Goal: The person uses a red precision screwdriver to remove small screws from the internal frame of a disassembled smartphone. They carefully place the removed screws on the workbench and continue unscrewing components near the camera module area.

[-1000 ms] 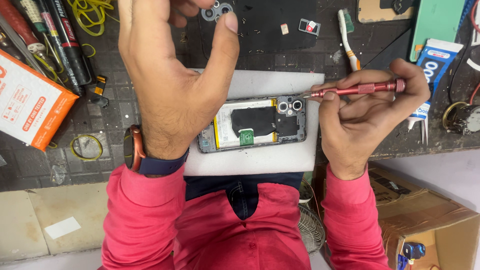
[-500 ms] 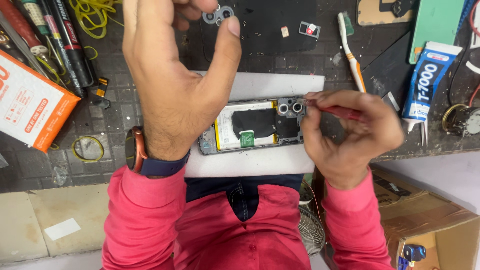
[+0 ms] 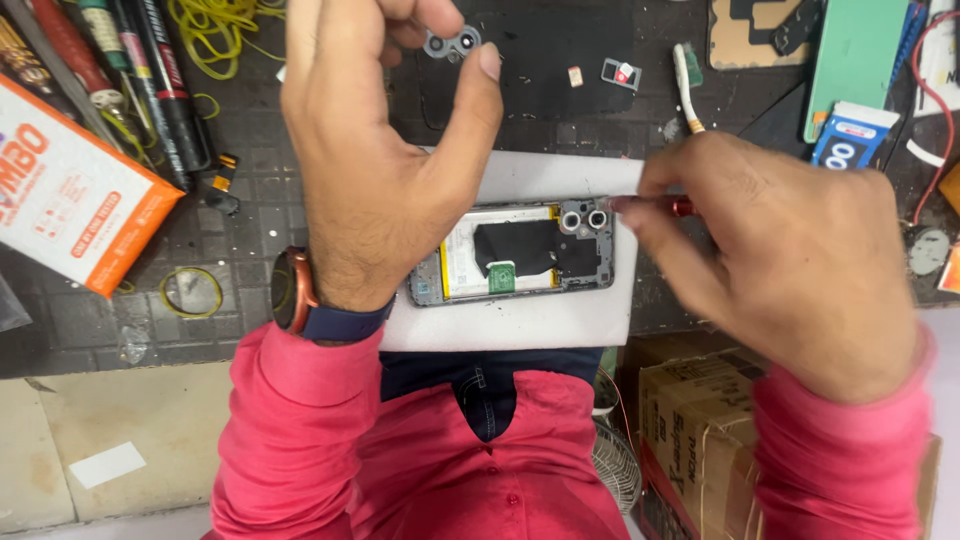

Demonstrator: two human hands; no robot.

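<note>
The opened phone lies on a white pad just before me, back off, showing a pale battery, a black plate and two round lenses. My right hand has its fingers closed round a red screwdriver whose tip touches the lens end, while my left hand, raised over the phone's left end, pinches a grey camera ring. Farther on the dark desk lie an orange-and-white box at left, yellow bands and a blue-and-white packet at right.

Open phone on white pad is boxed in: left hand hangs over its left end, right hand w/ screwdriver blocks the right, only near pad edge is free.
</note>
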